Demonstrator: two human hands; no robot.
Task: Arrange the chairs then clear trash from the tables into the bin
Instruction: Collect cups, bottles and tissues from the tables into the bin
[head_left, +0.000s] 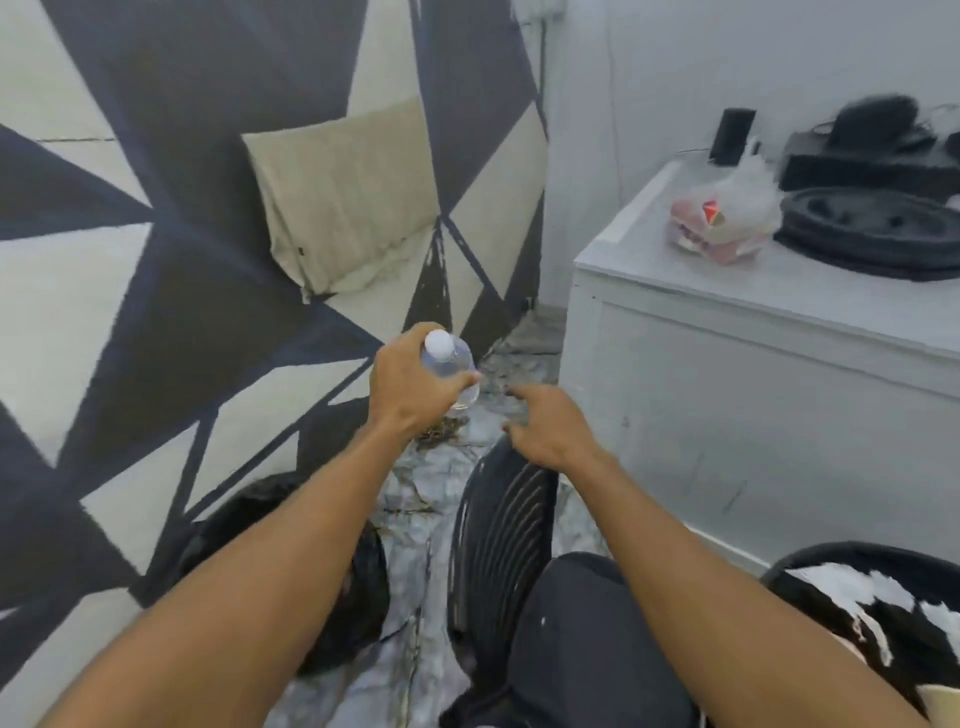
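Clearing trash looks underway: the left hand (415, 384) grips a clear bottle (451, 364) near its cap, above the floor, not yet binned. The right hand (550, 426) hangs loosely curled, holding nothing, above a black chair (498, 545). 1 plastic bag (727, 218) on the desk (649, 291) is uncleared.

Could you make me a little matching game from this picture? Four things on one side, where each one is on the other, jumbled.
Things:
1 bottle
2 plastic bag
3 cushion
4 chair

Places:
A on the white cabinet
B against the patterned wall
C by the right hand
D in the left hand

Pairs: 1-D, 2-A, 3-B, 4-C.
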